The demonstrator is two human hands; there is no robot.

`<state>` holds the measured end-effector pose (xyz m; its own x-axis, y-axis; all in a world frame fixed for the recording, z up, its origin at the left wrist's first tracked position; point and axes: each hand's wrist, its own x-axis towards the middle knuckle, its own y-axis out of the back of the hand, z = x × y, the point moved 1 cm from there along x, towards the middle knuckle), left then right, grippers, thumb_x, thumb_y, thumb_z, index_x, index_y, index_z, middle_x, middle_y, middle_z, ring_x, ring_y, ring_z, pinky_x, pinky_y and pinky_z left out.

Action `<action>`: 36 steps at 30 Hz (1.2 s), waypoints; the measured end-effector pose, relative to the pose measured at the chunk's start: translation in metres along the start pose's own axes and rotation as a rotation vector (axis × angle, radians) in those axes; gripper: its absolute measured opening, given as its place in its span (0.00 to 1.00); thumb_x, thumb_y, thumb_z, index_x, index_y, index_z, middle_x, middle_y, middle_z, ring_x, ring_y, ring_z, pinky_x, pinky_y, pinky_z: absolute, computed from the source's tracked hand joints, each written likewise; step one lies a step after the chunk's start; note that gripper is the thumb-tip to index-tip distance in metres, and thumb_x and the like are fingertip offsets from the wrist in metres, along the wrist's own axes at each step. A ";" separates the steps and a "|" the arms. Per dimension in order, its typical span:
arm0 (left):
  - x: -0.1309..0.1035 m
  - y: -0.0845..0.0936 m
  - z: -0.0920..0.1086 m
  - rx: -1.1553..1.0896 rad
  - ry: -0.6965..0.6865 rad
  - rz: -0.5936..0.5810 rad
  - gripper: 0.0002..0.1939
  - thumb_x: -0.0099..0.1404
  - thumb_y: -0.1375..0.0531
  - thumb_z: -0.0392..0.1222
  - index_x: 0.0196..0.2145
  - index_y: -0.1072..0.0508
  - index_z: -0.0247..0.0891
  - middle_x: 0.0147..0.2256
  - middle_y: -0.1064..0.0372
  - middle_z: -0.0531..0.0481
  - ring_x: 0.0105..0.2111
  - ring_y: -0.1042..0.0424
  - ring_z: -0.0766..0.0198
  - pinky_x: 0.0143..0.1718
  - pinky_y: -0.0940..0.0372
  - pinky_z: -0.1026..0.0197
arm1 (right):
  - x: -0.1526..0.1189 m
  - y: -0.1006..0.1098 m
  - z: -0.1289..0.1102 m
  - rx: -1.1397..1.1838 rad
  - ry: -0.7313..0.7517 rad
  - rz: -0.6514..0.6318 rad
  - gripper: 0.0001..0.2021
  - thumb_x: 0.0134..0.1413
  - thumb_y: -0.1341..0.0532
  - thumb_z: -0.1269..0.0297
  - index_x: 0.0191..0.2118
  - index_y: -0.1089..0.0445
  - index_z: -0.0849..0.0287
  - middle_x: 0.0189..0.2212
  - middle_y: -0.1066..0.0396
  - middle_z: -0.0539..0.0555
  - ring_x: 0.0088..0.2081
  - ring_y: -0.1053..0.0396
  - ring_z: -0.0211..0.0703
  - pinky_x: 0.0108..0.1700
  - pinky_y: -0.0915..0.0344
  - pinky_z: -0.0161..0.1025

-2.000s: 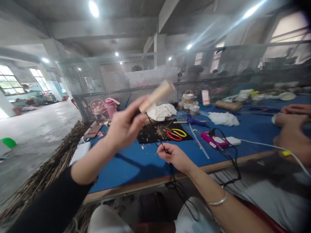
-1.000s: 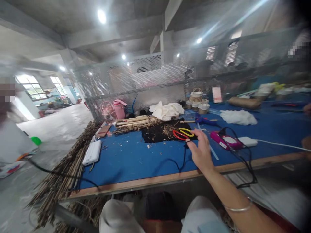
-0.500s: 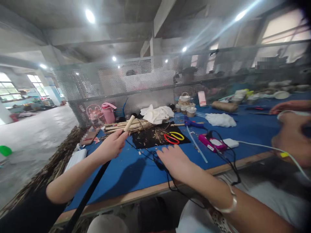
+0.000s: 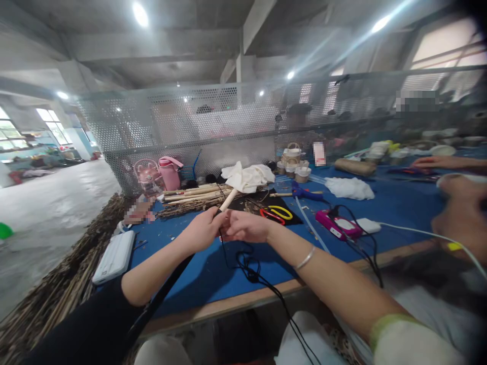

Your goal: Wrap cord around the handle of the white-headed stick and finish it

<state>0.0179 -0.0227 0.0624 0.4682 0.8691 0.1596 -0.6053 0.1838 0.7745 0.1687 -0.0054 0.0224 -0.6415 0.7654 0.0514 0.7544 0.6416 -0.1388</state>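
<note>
My left hand point(image 4: 201, 232) is wrapped round a long stick with a pale bare wooden end point(image 4: 229, 199), tilted up and away from me. Below that hand, a black shaft point(image 4: 173, 281) runs down to the lower left beside my forearm. My right hand point(image 4: 247, 226) is up against the left one, its fingers curled at the stick. A thin black cord point(image 4: 223, 251) hangs from between the hands to a loose tangle point(image 4: 249, 268) on the table. Its exact hold is partly hidden. Red-and-yellow-handled scissors point(image 4: 279, 214) lie just behind my right hand.
On the blue table point(image 4: 198, 289) are a bundle of sticks point(image 4: 194, 196), a white cloth point(image 4: 247, 177), a blue glue gun point(image 4: 302, 191), a magenta device point(image 4: 335, 224) and a white power bank point(image 4: 114, 257). A co-worker's hand point(image 4: 437, 162) is at right. Dried stalks point(image 4: 76, 258) lie at left.
My right hand has come up from the table to the stick, its fingers now curled beside my left hand. The left hand and stick have shifted right, and the cord tangle is uncovered.
</note>
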 end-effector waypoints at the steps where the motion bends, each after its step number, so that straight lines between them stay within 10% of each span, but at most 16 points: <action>1: 0.005 0.001 0.000 0.088 -0.016 0.001 0.16 0.66 0.57 0.49 0.29 0.38 0.39 0.25 0.36 0.52 0.24 0.36 0.66 0.26 0.44 0.65 | 0.009 -0.003 0.005 -0.014 -0.021 -0.019 0.14 0.34 0.41 0.74 0.33 0.35 0.61 0.26 0.31 0.50 0.28 0.33 0.36 0.35 0.35 0.36; 5: 0.023 0.005 -0.005 0.375 0.004 -0.020 0.15 0.66 0.57 0.45 0.31 0.35 0.37 0.30 0.31 0.46 0.30 0.32 0.61 0.30 0.43 0.62 | 0.025 -0.010 0.013 -0.169 0.007 0.201 0.03 0.37 0.46 0.74 0.22 0.40 0.61 0.14 0.43 0.44 0.16 0.49 0.30 0.22 0.45 0.31; 11: 0.026 0.003 -0.015 0.430 0.038 -0.049 0.14 0.67 0.55 0.46 0.36 0.35 0.38 0.34 0.29 0.44 0.34 0.29 0.58 0.30 0.41 0.62 | -0.001 0.003 0.011 -1.008 0.360 0.467 0.10 0.56 0.49 0.67 0.36 0.30 0.61 0.30 0.28 0.53 0.31 0.34 0.40 0.34 0.42 0.35; 16: 0.012 -0.011 -0.013 0.476 0.031 -0.130 0.13 0.67 0.54 0.46 0.39 0.35 0.38 0.35 0.28 0.43 0.35 0.28 0.56 0.31 0.40 0.62 | -0.019 0.017 0.008 -1.381 0.476 0.283 0.12 0.60 0.49 0.66 0.38 0.28 0.60 0.36 0.26 0.57 0.38 0.31 0.42 0.39 0.42 0.35; 28: -0.003 -0.033 0.026 0.529 0.065 -0.388 0.19 0.68 0.56 0.49 0.44 0.32 0.36 0.41 0.27 0.41 0.39 0.27 0.55 0.34 0.38 0.60 | -0.032 0.025 -0.013 -1.268 0.514 0.097 0.08 0.53 0.45 0.70 0.30 0.28 0.62 0.29 0.28 0.54 0.31 0.33 0.40 0.35 0.43 0.34; 36: -0.013 -0.013 0.036 0.735 -0.200 -0.257 0.18 0.66 0.53 0.53 0.36 0.30 0.39 0.31 0.27 0.42 0.31 0.27 0.53 0.29 0.39 0.60 | -0.028 0.048 -0.017 -0.487 0.206 -0.041 0.10 0.49 0.38 0.61 0.28 0.32 0.64 0.22 0.36 0.47 0.23 0.42 0.31 0.27 0.45 0.31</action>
<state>0.0431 -0.0532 0.0724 0.6836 0.7294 -0.0256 0.0829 -0.0428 0.9956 0.2252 0.0046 0.0309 -0.6681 0.7018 0.2472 0.7379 0.5826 0.3406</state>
